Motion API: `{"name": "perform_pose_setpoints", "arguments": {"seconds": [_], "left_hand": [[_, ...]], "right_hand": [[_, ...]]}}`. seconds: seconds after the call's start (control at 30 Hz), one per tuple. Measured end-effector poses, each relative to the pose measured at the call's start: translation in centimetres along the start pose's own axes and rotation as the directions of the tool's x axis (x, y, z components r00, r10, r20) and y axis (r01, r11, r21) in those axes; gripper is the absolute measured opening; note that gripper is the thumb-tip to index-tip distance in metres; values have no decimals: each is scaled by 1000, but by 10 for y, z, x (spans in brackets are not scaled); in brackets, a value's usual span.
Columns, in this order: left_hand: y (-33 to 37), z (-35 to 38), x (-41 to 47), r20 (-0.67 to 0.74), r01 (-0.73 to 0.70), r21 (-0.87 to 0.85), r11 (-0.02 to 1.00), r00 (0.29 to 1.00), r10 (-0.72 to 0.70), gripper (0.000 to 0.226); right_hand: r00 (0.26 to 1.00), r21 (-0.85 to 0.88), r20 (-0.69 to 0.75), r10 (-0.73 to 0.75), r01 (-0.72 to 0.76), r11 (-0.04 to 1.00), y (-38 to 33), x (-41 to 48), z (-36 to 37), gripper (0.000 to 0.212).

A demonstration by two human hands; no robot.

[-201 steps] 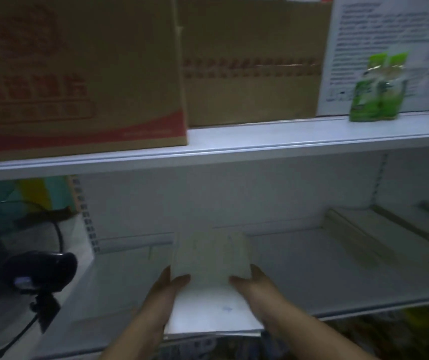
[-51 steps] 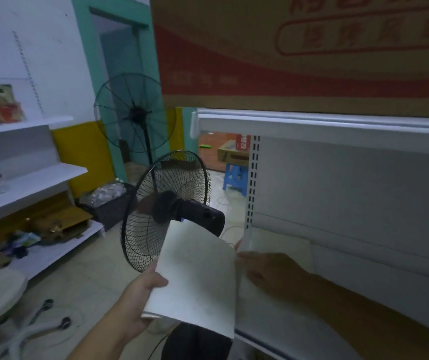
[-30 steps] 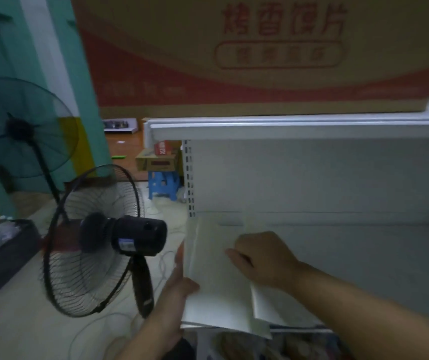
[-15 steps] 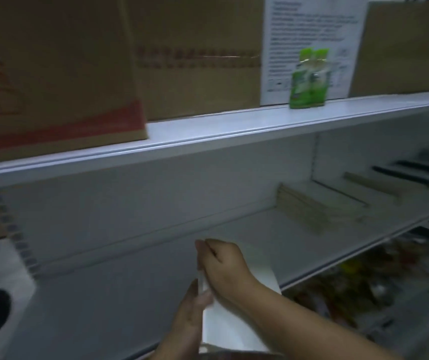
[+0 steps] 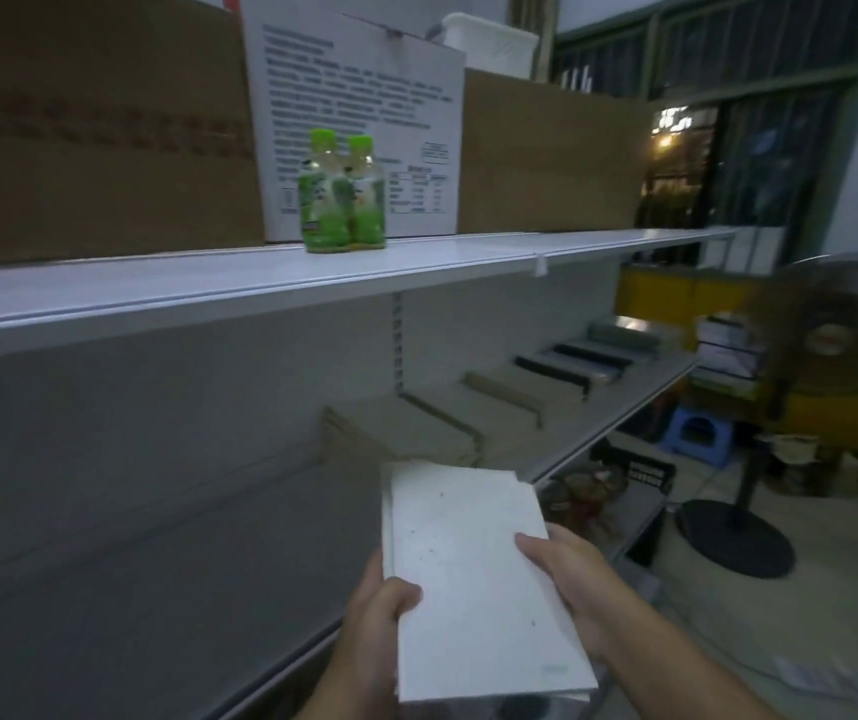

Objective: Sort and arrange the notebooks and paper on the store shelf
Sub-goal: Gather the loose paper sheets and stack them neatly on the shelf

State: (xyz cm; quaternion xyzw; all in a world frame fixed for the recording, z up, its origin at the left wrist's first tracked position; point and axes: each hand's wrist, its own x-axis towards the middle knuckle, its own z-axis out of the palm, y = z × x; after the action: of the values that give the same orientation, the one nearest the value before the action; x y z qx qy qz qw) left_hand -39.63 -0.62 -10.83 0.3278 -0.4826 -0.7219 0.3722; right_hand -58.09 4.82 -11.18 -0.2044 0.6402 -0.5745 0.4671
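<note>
I hold a white stack of paper (image 5: pixel 473 579) in both hands, just above the front edge of the white middle shelf (image 5: pixel 167 574). My left hand (image 5: pixel 380 621) grips its near left edge with the thumb on top. My right hand (image 5: pixel 567 579) grips its right edge. Farther right on the same shelf lie flat stacks of notebooks: a tan pile (image 5: pixel 395 433), a second tan pile (image 5: pixel 504 397), then dark-edged piles (image 5: pixel 567 366).
The upper shelf (image 5: pixel 312 278) carries cardboard boxes (image 5: pixel 94 137), a white printed box (image 5: pixel 359 116) and two green bottles (image 5: pixel 341 194). A standing fan (image 5: pixel 842 335) and a blue stool (image 5: pixel 697 433) are on the floor to the right. A lower shelf holds goods (image 5: pixel 582 501).
My view has swung right along the shelf. The paper stack now lies flatter, with one hand on each side; before, my right hand lay over its top.
</note>
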Motion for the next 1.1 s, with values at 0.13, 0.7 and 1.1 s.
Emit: {"name": "perform_pose_setpoints", "arguments": {"seconds": [0.13, 0.7, 1.1], "left_hand": [[-6, 42, 28, 67, 75, -65, 995, 995, -71, 25], [-18, 134, 226, 82, 98, 27, 995, 992, -100, 34], [52, 81, 240, -283, -205, 532, 822, 872, 400, 10]], "right_hand": [[990, 28, -138, -21, 25, 999, -10, 22, -41, 18], [989, -476, -119, -88, 21, 879, -123, 170, -106, 30], [982, -577, 52, -181, 178, 797, -176, 320, -78, 60]]}}
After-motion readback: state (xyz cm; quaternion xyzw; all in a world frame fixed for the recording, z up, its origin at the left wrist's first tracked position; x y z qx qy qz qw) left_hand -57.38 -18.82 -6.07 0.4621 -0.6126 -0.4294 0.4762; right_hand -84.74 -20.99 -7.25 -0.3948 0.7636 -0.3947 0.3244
